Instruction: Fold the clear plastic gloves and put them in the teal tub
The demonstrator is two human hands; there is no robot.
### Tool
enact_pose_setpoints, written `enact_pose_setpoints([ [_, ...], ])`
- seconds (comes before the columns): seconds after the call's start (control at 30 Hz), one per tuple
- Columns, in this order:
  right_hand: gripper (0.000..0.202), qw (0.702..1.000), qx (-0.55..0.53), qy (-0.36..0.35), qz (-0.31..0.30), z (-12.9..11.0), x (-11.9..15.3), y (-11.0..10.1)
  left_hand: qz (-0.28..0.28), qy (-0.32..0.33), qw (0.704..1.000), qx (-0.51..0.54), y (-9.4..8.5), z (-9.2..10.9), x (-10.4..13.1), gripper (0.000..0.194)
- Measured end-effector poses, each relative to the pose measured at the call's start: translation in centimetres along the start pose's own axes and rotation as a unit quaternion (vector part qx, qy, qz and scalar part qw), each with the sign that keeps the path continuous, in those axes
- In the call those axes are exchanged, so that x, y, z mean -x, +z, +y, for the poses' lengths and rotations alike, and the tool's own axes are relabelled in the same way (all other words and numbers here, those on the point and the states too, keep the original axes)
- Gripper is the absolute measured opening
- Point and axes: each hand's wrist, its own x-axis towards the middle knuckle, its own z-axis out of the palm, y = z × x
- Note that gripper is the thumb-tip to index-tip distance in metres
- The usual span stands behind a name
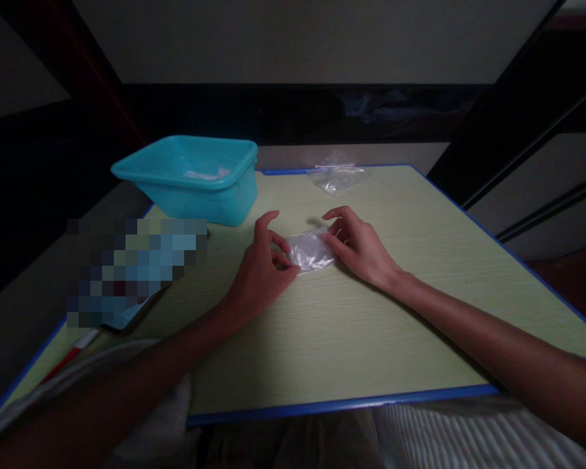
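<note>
Left hand point(264, 270) is edging the clear plastic bag point(312, 251), fingers apart; right hand point(362, 249) is touching it, can't tell if pinching. Light, even pressure should be limiting creases.

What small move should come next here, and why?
Perhaps gently smooth the nearer clear plastic outward: it looks creased, and the left hand has fingertips at one end while the right hand has its thumb over the other.
</note>
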Motion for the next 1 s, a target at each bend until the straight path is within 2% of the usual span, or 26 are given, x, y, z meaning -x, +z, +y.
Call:
enact_pose_setpoints([
  [0.07, 0.014, 0.996, 0.043, -0.064, 0.038, -0.3, 0.1, -0.3, 0.003, 0.001, 1.000, 0.001, 0.0, 0.0, 0.0, 0.075],
  [0.13, 0.015, 0.984, 0.105, -0.140, 0.035, -0.7, 0.4, -0.6, 0.006, 0.000, 1.000, 0.005, 0.0, -0.1, 0.1, 0.074],
  [0.2, 0.023, 0.967, 0.169, -0.191, -0.018, -1.2, 0.7, -0.8, 0.006, -0.003, 1.000, 0.010, 0.1, -0.1, 0.1, 0.074],
  [0.27, 0.031, 0.948, 0.224, -0.209, -0.081, -1.6, 1.1, -0.7, 0.005, -0.004, 1.000, 0.015, 0.1, -0.2, 0.1, 0.074],
  [0.47, 0.051, 0.913, 0.296, -0.228, -0.167, -1.7, 1.7, 0.1, 0.008, -0.003, 1.000, 0.006, 0.1, -0.1, 0.1, 0.072],
  [0.77, 0.059, 0.904, 0.267, -0.209, -0.260, -1.2, 1.6, 0.0, 0.003, 0.006, 1.000, 0.007, -0.5, 0.1, 0.4, 0.061],
  [0.87, 0.061, 0.902, 0.262, -0.200, -0.277, -1.2, 1.6, 0.0, 0.016, 0.066, 0.995, -0.070, -0.9, 0.0, 0.4, 0.047],
  [1.0, 0.067, 0.896, 0.276, -0.180, -0.296, -1.3, 1.6, -0.1, -0.007, 0.181, 0.957, -0.228, -1.0, -0.3, 0.3, 0.022],
])
